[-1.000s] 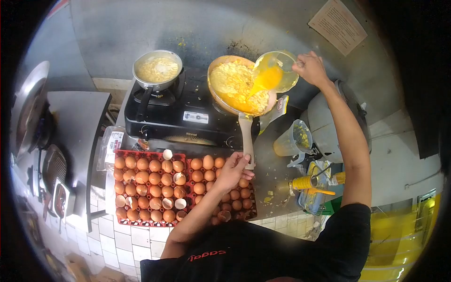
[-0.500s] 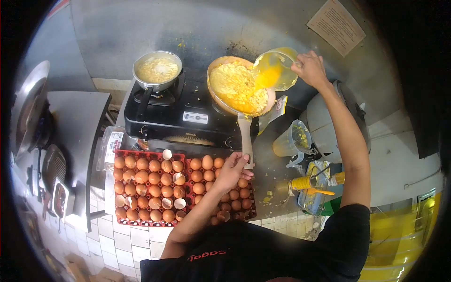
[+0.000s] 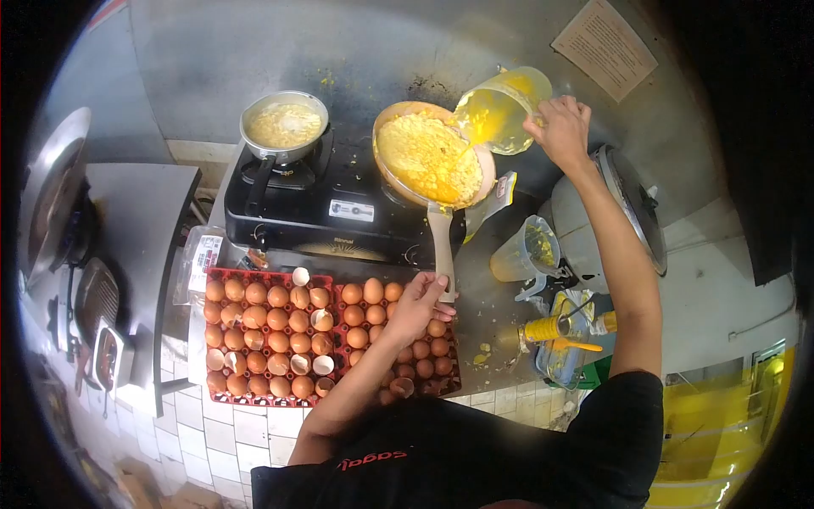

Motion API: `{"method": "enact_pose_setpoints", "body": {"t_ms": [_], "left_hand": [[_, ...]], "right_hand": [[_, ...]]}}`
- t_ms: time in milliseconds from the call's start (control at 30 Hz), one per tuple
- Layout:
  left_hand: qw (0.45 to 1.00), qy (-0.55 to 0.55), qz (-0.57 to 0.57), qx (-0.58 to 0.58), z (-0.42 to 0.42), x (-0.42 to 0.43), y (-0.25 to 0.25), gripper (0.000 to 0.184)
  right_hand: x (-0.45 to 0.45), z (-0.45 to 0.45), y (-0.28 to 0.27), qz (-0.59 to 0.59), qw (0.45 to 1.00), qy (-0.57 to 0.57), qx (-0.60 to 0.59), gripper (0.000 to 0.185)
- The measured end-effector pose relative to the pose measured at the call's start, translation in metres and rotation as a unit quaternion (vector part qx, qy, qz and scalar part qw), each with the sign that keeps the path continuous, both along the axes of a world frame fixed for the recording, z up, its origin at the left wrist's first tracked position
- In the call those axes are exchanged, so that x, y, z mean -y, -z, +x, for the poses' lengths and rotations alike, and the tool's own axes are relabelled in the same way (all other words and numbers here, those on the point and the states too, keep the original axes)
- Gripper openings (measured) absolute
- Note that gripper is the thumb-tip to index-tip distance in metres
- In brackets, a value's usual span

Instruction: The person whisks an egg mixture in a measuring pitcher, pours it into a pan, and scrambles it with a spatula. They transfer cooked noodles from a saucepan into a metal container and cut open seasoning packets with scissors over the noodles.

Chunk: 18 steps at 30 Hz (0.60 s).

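Note:
My right hand (image 3: 561,129) grips a clear plastic jug (image 3: 514,102) tilted over the right side of a frying pan (image 3: 405,183). A thin stream of yellow beaten egg runs from its lip onto the scrambled egg (image 3: 428,157) that fills the pan. The pan sits on the right burner of a black gas stove (image 3: 297,225), its beige handle (image 3: 442,250) pointing toward me. My left hand (image 3: 421,303) is closed on the end of that handle, above red trays (image 3: 337,284) of brown eggs (image 3: 279,319) and some broken shells (image 3: 323,365).
A small saucepan (image 3: 283,151) of pale food stands on the left burner. To the right are a second jug (image 3: 527,250), a large lidded pot (image 3: 585,212), a whisk with a yellow handle (image 3: 543,329) and a blue container (image 3: 555,365). A steel side table (image 3: 140,220) stands left.
The jug has tipped back somewhat and moved slightly up and right with my right hand. The poured stream has become thinner. My left hand stays on the pan handle.

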<state>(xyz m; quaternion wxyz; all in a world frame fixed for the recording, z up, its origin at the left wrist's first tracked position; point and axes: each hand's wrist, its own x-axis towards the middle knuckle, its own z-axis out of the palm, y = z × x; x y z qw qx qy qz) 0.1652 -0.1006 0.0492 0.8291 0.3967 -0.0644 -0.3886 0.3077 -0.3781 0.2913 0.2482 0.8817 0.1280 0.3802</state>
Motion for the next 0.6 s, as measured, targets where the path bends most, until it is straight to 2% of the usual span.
{"method": "enact_pose_setpoints", "body": {"t_ms": [167, 267, 333, 367, 400, 433, 500, 533, 600], "left_hand": [[1.000, -0.006, -0.008, -0.003, -0.001, 0.000, 0.002, 0.042], [1.000, -0.009, -0.011, -0.007, -0.003, 0.000, 0.003, 0.042], [1.000, -0.011, -0.012, -0.005, -0.003, 0.001, 0.003, 0.042], [1.000, -0.009, -0.010, -0.005, -0.004, 0.001, 0.002, 0.037], [1.000, -0.006, -0.005, -0.003, -0.004, 0.000, -0.001, 0.032], [1.000, -0.002, 0.000, -0.001, -0.004, -0.001, -0.002, 0.028], [1.000, -0.006, 0.006, 0.001, -0.004, -0.002, -0.002, 0.028], [1.000, -0.012, 0.008, 0.001, -0.005, -0.002, -0.001, 0.028], [1.000, -0.029, 0.008, -0.001, -0.006, -0.002, -0.002, 0.028]], "right_hand": [[-0.014, -0.015, -0.001, -0.021, 0.999, 0.017, 0.046, 0.029], [-0.024, -0.025, 0.004, -0.026, 0.990, 0.008, 0.139, 0.030], [-0.025, -0.024, 0.028, 0.044, 0.991, 0.060, 0.109, 0.028], [-0.022, -0.024, 0.045, 0.081, 0.988, 0.088, 0.094, 0.027], [-0.018, -0.021, 0.056, 0.093, 0.992, 0.051, 0.070, 0.025], [-0.019, -0.018, 0.061, 0.136, 0.984, 0.084, 0.075, 0.025], [-0.021, -0.013, 0.067, 0.216, 0.962, 0.146, 0.081, 0.027], [-0.020, -0.013, 0.065, 0.290, 0.942, 0.152, 0.075, 0.034], [-0.018, -0.009, 0.056, 0.392, 0.895, 0.195, 0.084, 0.034]]}}
